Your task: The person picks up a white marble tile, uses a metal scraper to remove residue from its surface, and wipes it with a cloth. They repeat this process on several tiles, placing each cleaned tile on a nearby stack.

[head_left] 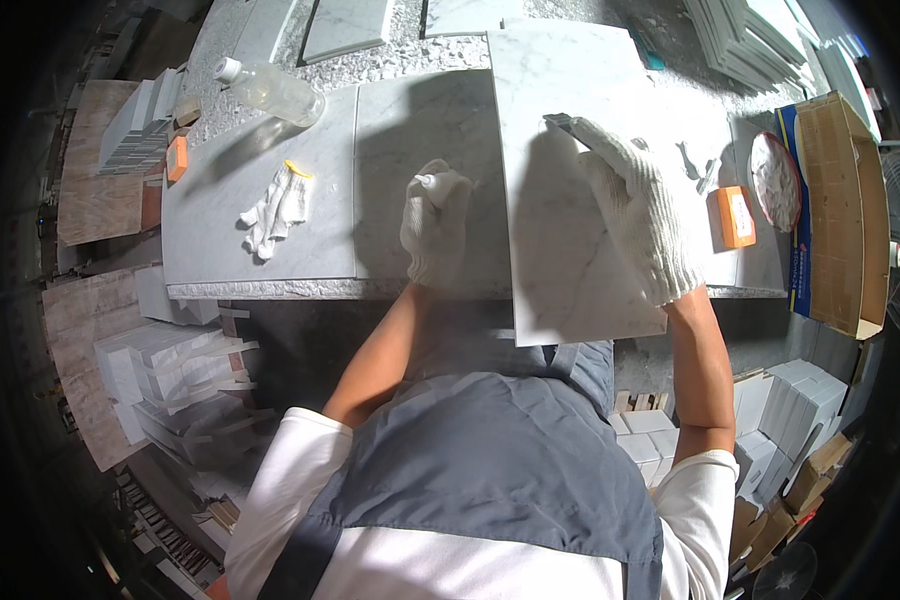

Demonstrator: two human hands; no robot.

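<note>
Plainly, the left hand (435, 228), in a white knit glove, curls its fingers around a small white-tipped object (428, 182), mostly hidden by the grip, above a grey-veined slab (390, 120) on the bench (310, 291). The right hand (642, 210), gloved likewise, appears to pinch a dark flat piece (559, 121) between its fingers, held together and pointing to the far left; whether it touches what lies beneath, I cannot tell. Under the right hand is a long pale marble panel (550, 240), its near end jutting past the bench's near edge. On the left, a loose white glove (282, 210) with a yellow cuff trim lies near a clear bottle (275, 95), which is capped and farther away, and an orange block (177, 158) sits beyond the bench's left edge. On the right, an orange box (736, 217) stands just beside a round container (775, 182) of white material, with an open cardboard carton (845, 215) farther right.
</note>
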